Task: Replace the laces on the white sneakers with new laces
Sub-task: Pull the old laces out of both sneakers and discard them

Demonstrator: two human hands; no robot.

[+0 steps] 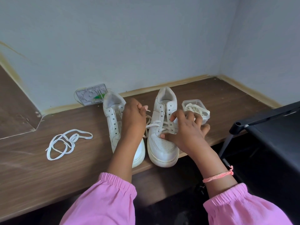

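Observation:
Two white sneakers stand side by side on the brown wooden shelf (32, 168), toes toward me. The left sneaker (113, 117) has bare eyelets. The right sneaker (162, 143) has a white lace (153, 125) threaded through its lower eyelets. My left hand (133, 119) is raised between the shoes and pinches the lace's free end. My right hand (186, 132) rests on the right sneaker, thumb on the toe box, fingers curled at the eyelets on its right side. A loose white lace (65, 142) lies coiled on the shelf to the left.
A clear plastic tub (197, 108) holding more laces stands just right of the right sneaker. A grey patterned plate (90, 95) leans against the wall behind the left sneaker. A black frame (267, 130) stands at the right, past the shelf's end. The sneakers' toes reach the shelf's front edge.

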